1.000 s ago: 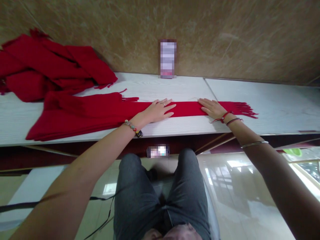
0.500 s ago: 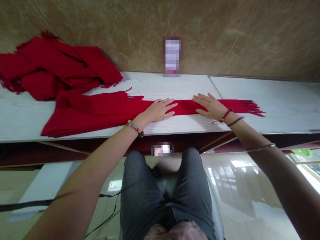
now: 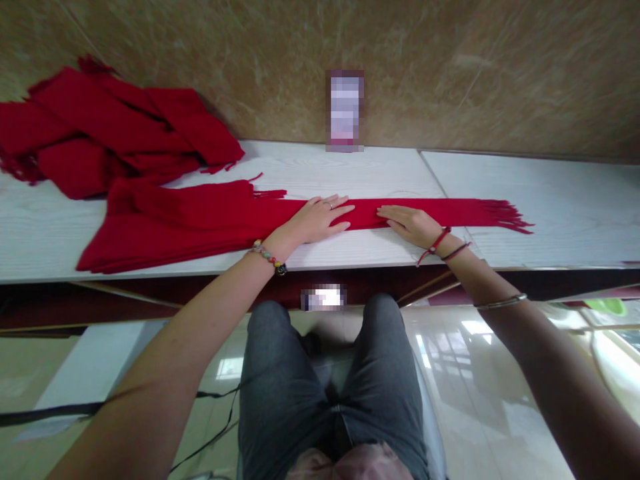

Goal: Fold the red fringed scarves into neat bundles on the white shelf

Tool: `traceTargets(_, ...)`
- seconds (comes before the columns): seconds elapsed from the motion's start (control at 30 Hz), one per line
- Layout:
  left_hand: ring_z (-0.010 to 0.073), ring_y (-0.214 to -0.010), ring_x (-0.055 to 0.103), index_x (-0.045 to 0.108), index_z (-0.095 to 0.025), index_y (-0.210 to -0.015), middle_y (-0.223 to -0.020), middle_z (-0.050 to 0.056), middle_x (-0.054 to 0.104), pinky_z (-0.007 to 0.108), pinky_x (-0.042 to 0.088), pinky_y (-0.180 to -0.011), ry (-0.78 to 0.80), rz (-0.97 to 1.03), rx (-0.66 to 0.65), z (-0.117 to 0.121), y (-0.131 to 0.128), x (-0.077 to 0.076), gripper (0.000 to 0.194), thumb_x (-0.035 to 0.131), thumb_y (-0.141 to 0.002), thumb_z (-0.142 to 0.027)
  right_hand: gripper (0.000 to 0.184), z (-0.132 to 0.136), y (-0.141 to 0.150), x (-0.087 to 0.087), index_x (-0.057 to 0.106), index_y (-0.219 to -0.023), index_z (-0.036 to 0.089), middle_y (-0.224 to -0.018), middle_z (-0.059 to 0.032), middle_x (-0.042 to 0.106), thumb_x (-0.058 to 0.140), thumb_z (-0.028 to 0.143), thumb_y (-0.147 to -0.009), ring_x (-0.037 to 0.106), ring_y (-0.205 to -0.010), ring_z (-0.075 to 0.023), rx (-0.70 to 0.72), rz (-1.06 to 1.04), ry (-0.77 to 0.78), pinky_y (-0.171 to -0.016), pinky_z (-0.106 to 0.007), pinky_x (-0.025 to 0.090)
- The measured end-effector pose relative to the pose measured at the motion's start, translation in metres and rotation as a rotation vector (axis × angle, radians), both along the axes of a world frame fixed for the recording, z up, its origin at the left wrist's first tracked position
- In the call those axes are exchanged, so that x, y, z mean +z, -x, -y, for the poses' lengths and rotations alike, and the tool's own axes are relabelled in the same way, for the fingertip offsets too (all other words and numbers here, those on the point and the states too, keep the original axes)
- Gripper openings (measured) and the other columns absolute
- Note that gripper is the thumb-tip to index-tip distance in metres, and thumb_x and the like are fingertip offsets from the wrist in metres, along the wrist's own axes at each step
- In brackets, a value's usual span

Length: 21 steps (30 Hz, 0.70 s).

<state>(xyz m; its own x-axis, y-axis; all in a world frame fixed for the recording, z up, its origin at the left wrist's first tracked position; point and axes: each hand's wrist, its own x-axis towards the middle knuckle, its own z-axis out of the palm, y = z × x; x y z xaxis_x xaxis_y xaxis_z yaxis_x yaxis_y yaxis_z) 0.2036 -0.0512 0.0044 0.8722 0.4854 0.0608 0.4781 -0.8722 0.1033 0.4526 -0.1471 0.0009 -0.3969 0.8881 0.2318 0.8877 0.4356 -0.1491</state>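
A long red scarf [image 3: 190,217] lies stretched across the white table [image 3: 550,200], its fringed end [image 3: 505,215] pointing right. My left hand [image 3: 315,220] lies flat and open on the scarf's narrow folded strip near the middle. My right hand [image 3: 410,223] rests flat on the same strip a little to the right, fingers stretched toward the left hand. Both palms press the cloth onto the table. Beaded and string bracelets circle my wrists.
A heap of more red scarves [image 3: 100,133] sits at the back left against the brown wall. A small blurred card [image 3: 345,110] stands at the table's back edge. My grey-trousered legs [image 3: 330,387] are under the table's front edge, over a glossy floor.
My right hand has slid left along the scarf strip toward my left hand. The left hand has stayed in place.
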Motion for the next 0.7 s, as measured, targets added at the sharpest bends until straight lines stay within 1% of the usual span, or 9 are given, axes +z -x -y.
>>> traceTargets(0.1, 0.0210, -0.138, 0.026, 0.040, -0.026, -0.138, -0.150, 0.005, 0.029, 0.045, 0.011, -0.112, -0.049, 0.066, 0.022, 0.0016, 0.0012, 0.0001, 0.048, 0.031, -0.095, -0.045, 0.043, 0.0027, 0.0014, 0.0033, 0.059, -0.123, 0.018, -0.125, -0.0059, 0.060, 0.031, 0.027, -0.092, 0.054, -0.117, -0.0192, -0.038, -0.028, -0.033, -0.102, -0.039, 0.043)
traceTargets(0.17, 0.0211, -0.138, 0.025, 0.042, -0.024, -0.137, -0.149, 0.006, 0.031, 0.046, 0.007, -0.113, -0.084, 0.102, 0.025, 0.0030, 0.0017, 0.0015, 0.047, 0.030, -0.096, -0.043, 0.042, 0.0041, 0.0011, 0.0050, 0.060, -0.121, 0.017, -0.124, -0.0068, 0.061, 0.031, 0.027, -0.092, 0.054, -0.117, -0.0189, -0.038, -0.044, -0.055, -0.101, -0.038, 0.044)
traceTargets(0.23, 0.0204, -0.138, 0.024, 0.040, -0.023, -0.139, -0.150, 0.005, 0.029, 0.044, 0.009, -0.113, -0.068, 0.081, -0.005, 0.0039, 0.0021, 0.0028, 0.048, 0.030, -0.096, -0.043, 0.041, 0.0046, 0.0002, 0.0052, 0.061, -0.120, 0.018, -0.124, -0.0071, 0.061, 0.032, 0.027, -0.092, 0.054, -0.118, -0.0188, -0.018, -0.051, -0.058, -0.101, -0.038, 0.043)
traceTargets(0.33, 0.0196, -0.139, 0.022, 0.034, -0.025, -0.142, -0.151, 0.002, 0.026, 0.040, 0.015, -0.112, -0.005, 0.005, -0.064, 0.0031, 0.0027, 0.0029, 0.052, 0.029, -0.095, -0.048, 0.037, 0.0040, -0.0017, 0.0026, 0.064, -0.115, 0.021, -0.125, -0.0060, 0.060, 0.037, 0.025, -0.091, 0.051, -0.121, -0.0212, 0.035, -0.030, -0.035, -0.102, -0.045, 0.041)
traceTargets(0.43, 0.0195, -0.139, 0.021, 0.031, -0.028, -0.143, -0.152, 0.000, 0.024, 0.039, 0.013, -0.112, 0.007, -0.017, -0.072, 0.0011, 0.0034, 0.0011, 0.053, 0.028, -0.095, -0.050, 0.034, 0.0037, -0.0034, -0.0009, 0.066, -0.112, 0.021, -0.125, -0.0081, 0.060, 0.040, 0.023, -0.090, 0.050, -0.122, -0.0241, 0.088, -0.018, -0.039, -0.102, -0.049, 0.039)
traceTargets(0.57, 0.0196, -0.139, 0.022, 0.030, -0.028, -0.143, -0.152, 0.000, 0.025, 0.040, 0.013, -0.112, 0.010, -0.035, -0.061, 0.0003, 0.0036, 0.0005, 0.053, 0.027, -0.095, -0.050, 0.033, 0.0053, -0.0056, -0.0021, 0.068, -0.109, 0.020, -0.123, -0.0093, 0.061, 0.043, 0.023, -0.088, 0.052, -0.120, -0.0246, 0.104, -0.051, -0.069, -0.101, -0.049, 0.039)
traceTargets(0.7, 0.0186, -0.139, 0.021, 0.031, -0.028, -0.143, -0.152, 0.000, 0.025, 0.041, 0.014, -0.112, 0.025, -0.052, -0.051, 0.0026, 0.0033, 0.0045, 0.050, 0.024, -0.097, -0.046, 0.032, 0.0060, -0.0071, -0.0011, 0.070, -0.103, 0.021, -0.120, -0.0068, 0.063, 0.044, 0.028, -0.088, 0.055, -0.117, -0.0224, 0.068, -0.117, -0.062, -0.101, -0.045, 0.041)
